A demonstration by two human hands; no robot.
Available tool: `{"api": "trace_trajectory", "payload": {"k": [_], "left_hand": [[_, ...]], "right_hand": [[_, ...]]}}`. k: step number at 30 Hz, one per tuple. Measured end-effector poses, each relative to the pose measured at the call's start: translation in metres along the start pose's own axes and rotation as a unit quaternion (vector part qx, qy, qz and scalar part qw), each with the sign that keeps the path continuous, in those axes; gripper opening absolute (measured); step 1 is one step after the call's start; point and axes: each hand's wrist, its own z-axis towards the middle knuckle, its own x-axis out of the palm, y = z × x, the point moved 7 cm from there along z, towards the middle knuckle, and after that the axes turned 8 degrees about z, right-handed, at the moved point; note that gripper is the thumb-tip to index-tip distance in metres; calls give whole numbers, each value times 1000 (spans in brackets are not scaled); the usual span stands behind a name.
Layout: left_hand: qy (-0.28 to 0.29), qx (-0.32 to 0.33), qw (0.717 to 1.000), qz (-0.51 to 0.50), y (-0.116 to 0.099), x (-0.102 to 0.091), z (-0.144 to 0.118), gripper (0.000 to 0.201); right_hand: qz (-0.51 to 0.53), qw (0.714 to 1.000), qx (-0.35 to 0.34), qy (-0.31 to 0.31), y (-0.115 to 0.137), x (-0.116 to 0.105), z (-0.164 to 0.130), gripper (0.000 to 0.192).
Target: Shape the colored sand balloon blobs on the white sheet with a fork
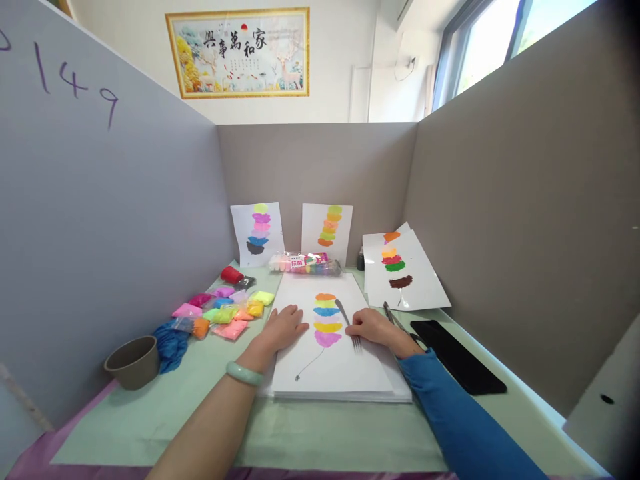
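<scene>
My left hand (286, 327), with a pale green bangle at the wrist, lies flat on the left side of a stack of white paper (300, 363). Its fingers are stretched out, and it holds nothing. My right hand (373, 327), in a blue sleeve, has its fingertips closed at the middle of a metal fork (343, 310). The fork lies over the sheet with its tines toward me. Between the hands, the top sheet bears a column of colored patches (327, 339) in orange, yellow, blue and purple, with a thin curved line trailing below.
Several soft colorful clay packets (233, 313) lie at left, near a blue cloth (171, 345) and a brown pot (133, 362). A clear bag (307, 263) sits behind the paper. Painted sheets (407, 267) lean at the back. A black slab (457, 357) lies right. Grey panels (320, 163) enclose the table.
</scene>
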Motion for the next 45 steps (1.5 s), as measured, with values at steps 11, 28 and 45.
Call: {"api": "trace_trajectory", "payload": {"k": [11, 28, 45], "left_hand": [[7, 9, 1000, -5, -2, 0, -2, 48], [-67, 3, 998, -20, -1, -15, -3, 38], [-18, 11, 1000, -3, 2, -1, 0, 53]], "right_hand": [[473, 870, -33, -134, 5, -19, 5, 34], [405, 904, -37, -131, 7, -13, 5, 34], [-97, 978, -54, -179, 12, -26, -1, 30]]}}
